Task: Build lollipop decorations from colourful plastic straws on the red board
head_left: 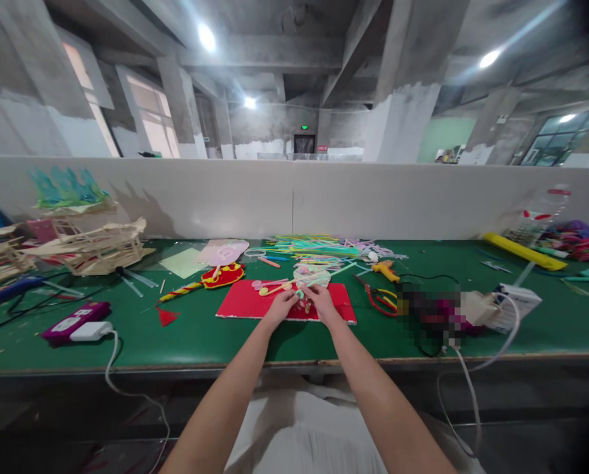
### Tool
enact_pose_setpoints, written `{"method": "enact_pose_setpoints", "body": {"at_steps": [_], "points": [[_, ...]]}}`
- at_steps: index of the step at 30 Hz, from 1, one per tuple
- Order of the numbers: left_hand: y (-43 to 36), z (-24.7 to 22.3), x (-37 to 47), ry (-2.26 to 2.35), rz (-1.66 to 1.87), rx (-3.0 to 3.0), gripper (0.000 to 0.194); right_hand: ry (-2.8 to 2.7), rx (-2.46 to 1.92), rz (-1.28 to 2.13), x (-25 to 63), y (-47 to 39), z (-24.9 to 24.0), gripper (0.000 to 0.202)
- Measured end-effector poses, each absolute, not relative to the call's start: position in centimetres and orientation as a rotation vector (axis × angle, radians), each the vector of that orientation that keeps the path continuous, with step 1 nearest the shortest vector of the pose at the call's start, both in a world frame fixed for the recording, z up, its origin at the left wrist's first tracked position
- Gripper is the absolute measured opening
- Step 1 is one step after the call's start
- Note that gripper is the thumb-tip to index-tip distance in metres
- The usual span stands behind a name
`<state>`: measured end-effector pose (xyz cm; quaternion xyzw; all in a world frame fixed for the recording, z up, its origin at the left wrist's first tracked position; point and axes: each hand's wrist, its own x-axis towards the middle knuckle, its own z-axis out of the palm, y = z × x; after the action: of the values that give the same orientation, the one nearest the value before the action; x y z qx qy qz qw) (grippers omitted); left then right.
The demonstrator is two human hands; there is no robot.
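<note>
Over the red board (235,301), my left hand (280,308) pinches a small green curled piece (300,294). My right hand (320,304) closes on the same piece from the other side, its fingertips almost meeting those of the left. Beside my left hand, pink and yellow stick pieces with round coiled ends (264,291) lie on the board. Just beyond my fingers is a pale, striped, rounded piece (312,275). The fingers partly cover what they hold.
Thin coloured strips (318,247) lie behind the board. To the right are red-and-yellow-handled pliers (385,303) and a yellow glue gun (385,270). A red-and-yellow tasselled ornament (220,276), purple box (74,324) and wooden stick model (97,250) stand left. A white partition (215,197) closes the back.
</note>
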<state>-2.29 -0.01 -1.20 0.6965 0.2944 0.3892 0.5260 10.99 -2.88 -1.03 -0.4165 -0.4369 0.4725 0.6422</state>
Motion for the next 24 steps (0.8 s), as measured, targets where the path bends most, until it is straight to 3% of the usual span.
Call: {"method": "enact_pose_setpoints", "body": {"at_steps": [24], "points": [[-0.67,-1.09,-1.81,0.807,1.016,1.737,0.02,-1.101,-0.928,1.079,11.03,-2.68,-1.61,0.031]]}}
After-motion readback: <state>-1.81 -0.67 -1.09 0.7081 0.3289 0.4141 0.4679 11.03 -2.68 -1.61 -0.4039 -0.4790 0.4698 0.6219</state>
